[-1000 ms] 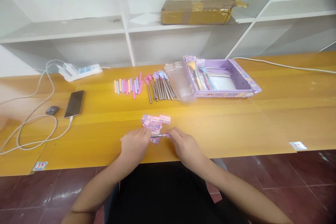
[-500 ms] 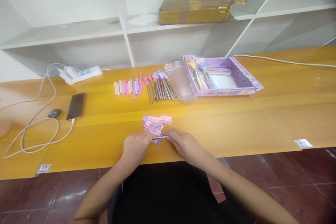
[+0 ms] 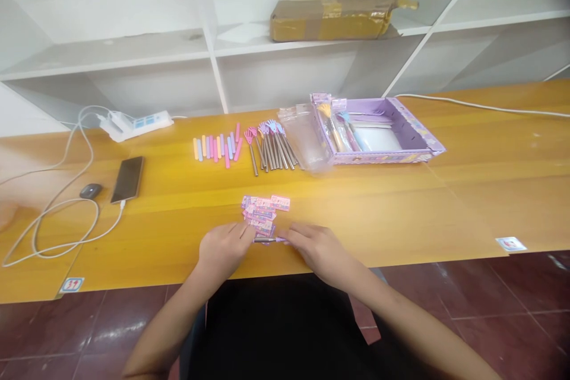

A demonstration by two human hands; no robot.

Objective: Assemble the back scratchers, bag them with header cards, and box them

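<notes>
Fingers (image 3: 246, 234) of left hand (image 3: 222, 252) and right hand (image 3: 318, 249) grip a purple-ended rod (image 3: 266, 240) near cards (image 3: 262, 205) on a bench (image 3: 378, 208).

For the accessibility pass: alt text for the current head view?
Left hand and right hand hold a metal-and-purple rod by small cards on a wooden table. Beyond lie coloured sticks, claw-headed rods, clear bags and an open purple box.

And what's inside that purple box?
Inside the purple box, I can see a yellow-headed back scratcher and a blue-headed back scratcher, plus a purple-headed back scratcher toward the back. Whatever lies beneath them is covered, so I can't tell.
</notes>
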